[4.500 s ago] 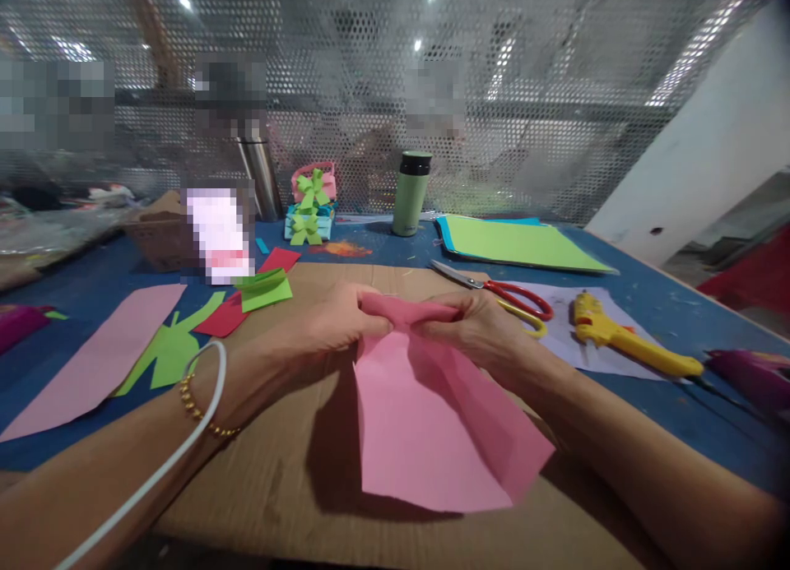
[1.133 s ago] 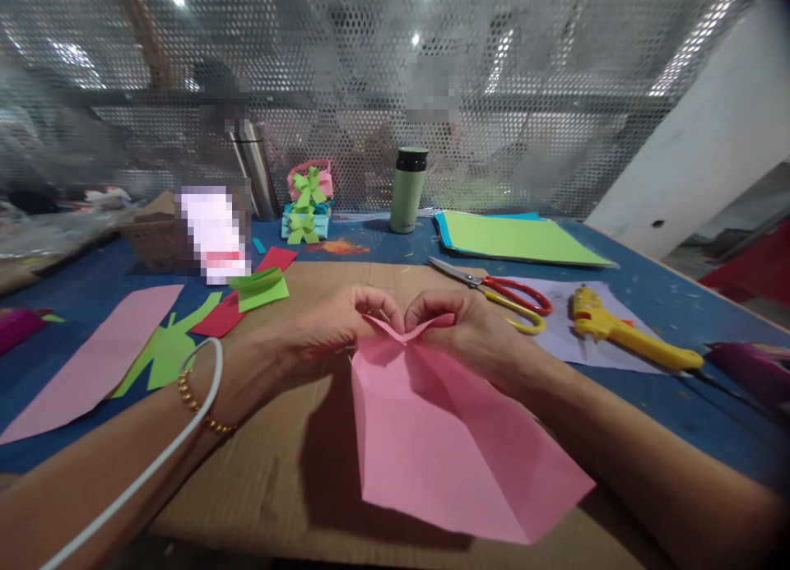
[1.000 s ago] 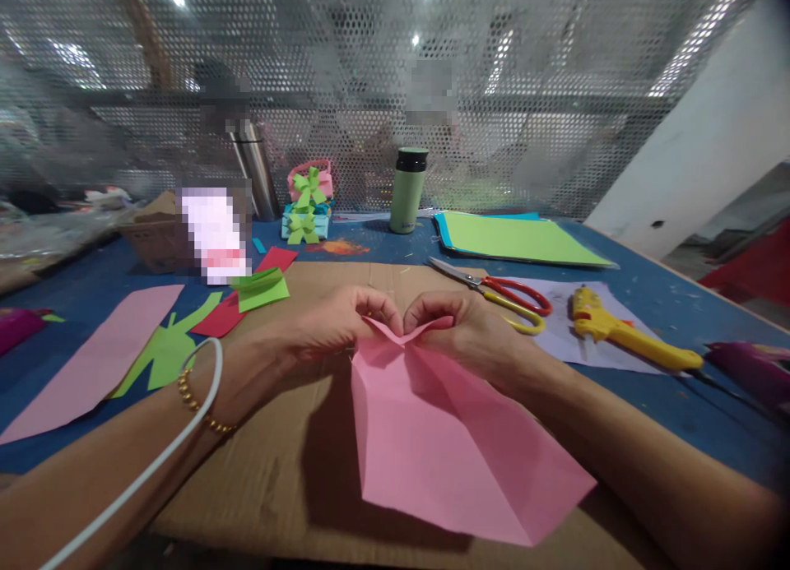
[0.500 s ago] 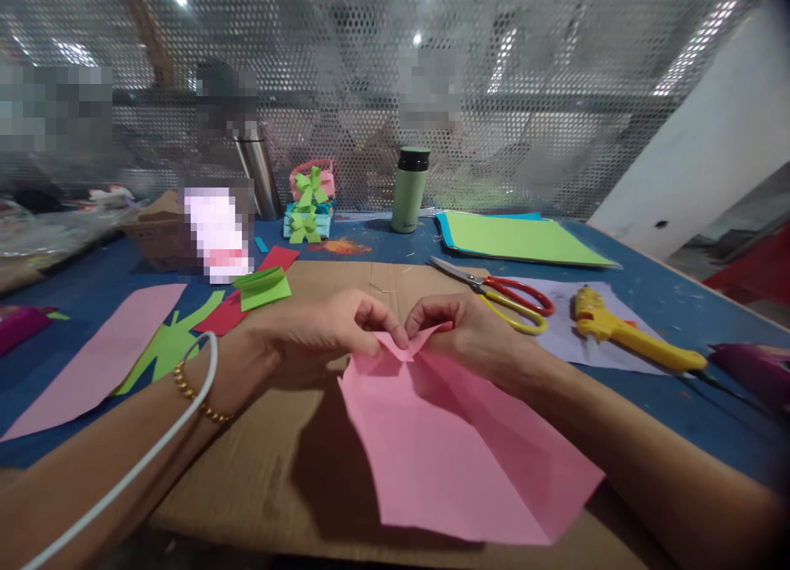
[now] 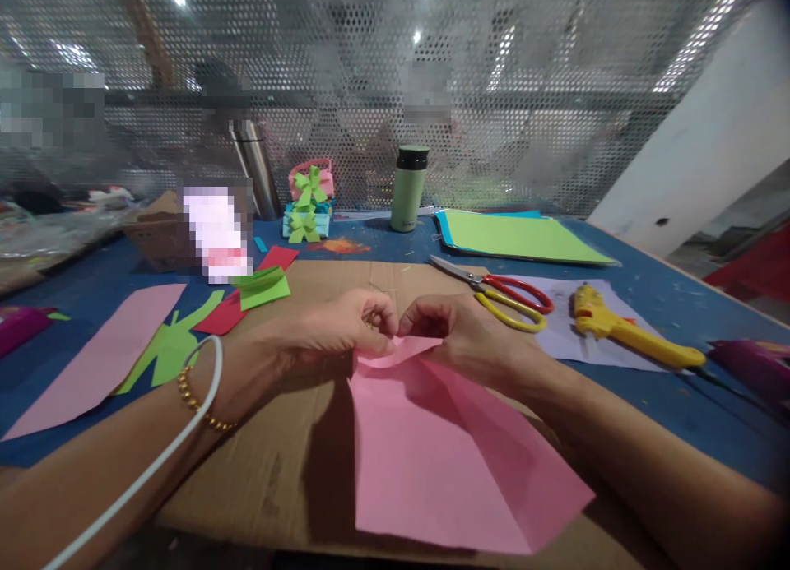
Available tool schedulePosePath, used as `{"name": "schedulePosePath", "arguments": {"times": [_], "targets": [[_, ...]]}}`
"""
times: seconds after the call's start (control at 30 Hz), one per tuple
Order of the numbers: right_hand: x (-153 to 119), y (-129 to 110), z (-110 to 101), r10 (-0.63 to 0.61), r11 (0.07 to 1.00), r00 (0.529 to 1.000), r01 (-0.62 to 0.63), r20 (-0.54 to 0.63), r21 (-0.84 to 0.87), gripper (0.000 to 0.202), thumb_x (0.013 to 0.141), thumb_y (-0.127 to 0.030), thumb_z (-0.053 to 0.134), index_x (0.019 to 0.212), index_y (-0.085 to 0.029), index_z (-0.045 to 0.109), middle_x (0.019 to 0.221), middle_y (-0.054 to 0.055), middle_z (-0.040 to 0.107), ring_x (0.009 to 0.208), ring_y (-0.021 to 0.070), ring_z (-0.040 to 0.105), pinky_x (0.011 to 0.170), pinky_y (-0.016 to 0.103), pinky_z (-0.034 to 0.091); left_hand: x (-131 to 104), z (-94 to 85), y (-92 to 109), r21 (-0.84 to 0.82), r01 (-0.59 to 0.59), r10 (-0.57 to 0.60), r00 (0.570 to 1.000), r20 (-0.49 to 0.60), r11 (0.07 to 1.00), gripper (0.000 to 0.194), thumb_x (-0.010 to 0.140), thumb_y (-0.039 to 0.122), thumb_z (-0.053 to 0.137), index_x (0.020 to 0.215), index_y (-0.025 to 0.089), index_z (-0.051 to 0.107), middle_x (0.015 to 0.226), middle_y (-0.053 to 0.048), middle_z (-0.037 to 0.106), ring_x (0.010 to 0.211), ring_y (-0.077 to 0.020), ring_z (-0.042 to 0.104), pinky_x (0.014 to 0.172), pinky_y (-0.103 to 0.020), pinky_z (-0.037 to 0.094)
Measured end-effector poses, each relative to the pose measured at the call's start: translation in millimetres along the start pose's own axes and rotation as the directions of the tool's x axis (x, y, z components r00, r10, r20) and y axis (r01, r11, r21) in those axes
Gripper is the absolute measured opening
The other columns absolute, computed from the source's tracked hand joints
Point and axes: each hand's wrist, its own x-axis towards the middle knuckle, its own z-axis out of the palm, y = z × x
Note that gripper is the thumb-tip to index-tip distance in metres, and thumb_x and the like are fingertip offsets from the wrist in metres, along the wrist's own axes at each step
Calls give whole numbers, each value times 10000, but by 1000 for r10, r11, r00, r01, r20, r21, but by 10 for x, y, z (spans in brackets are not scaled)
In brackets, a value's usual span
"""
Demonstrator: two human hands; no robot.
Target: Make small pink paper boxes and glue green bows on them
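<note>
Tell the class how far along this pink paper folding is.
Already done, it seems: a long crease down the right side of the pink paper. In hand: its far edge, folded over and pinched by the left hand and right hand. Probably left: the near end, spread open.

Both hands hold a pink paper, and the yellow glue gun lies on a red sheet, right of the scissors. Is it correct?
The colour is wrong: the head view shows the yellow glue gun on a pale purple sheet, right of the scissors. The left hand and right hand hold a pink paper.
</note>
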Motion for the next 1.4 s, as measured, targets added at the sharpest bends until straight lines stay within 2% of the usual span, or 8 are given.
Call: {"name": "schedulePosePath", "arguments": {"times": [0.2,0.37,0.57,0.9,1.03,1.13,1.2,1.4], "targets": [[-34,-48,-95,-22,981,998,34,66,-190,239,705,-253,692,933,-182,674,771,4,679,633,130,574,523,226,390,-58,67,93,-51,75,-77,996,-48,996,174,614,147,647,734,182,525,707,38,478,587,-92,434,505,-222,302],[-75,-98,-188,-4,955,992,41,124,-294,396,714,-347,717,1078,-202,658,884,22,695,708,149,593,568,236,408,-49,65,29,-116,47,-58,994,-92,992,211,628,110,621,824,178,582,731,21,527,592,-99,493,512,-221,354],[-69,-165,-230,50,919,995,-10,90,-394,133,768,-271,639,857,-188,693,785,3,686,643,121,555,524,228,363,-56,93,68,-148,89,-109,985,-134,985,268,626,92,634,883,160,607,767,-1,571,595,-98,510,511,-218,382],[-63,-134,-284,-13,916,975,101,222,-389,216,868,-307,550,831,-184,724,706,-11,665,597,111,510,499,234,319,-52,73,60,-177,135,-146,988,-52,975,395,637,97,657,1026,159,627,811,-11,597,589,-105,537,497,-220,390],[-56,-99,-384,-42,937,940,154,338,-313,291,877,-245,503,1022,-214,753,941,21,731,776,161,622,615,240,423,-80,81,67,-123,138,-144,989,-40,983,441,650,124,650,1087,172,635,803,-14,608,548,-104,525,470,-226,365],[-55,-77,-458,-63,962,935,150,350,-230,331,862,-250,539,1120,-229,745,1077,36,729,903,201,643,719,264,467,-91,102,54,-58,109,-113,991,-65,992,477,651,118,614,1124,172,638,777,-10,607,550,-107,515,462,-219,343],[-58,-87,-477,-68,970,946,137,318,-201,318,860,-293,571,1114,-224,749,1045,38,730,900,212,638,731,277,467,-94,119,50,-20,84,-85,992,-88,996,499,650,106,584,1142,172,639,763,-6,598,563,-110,511,469,-216,338],[-83,-205,-318,-29,941,974,103,226,-322,367,892,-474,545,843,-163,735,718,18,634,619,137,512,536,255,334,-156,197,233,221,48,-20,991,-130,974,460,697,120,563,1142,167,671,812,-12,620,671,-141,554,551,-233,366]]}}
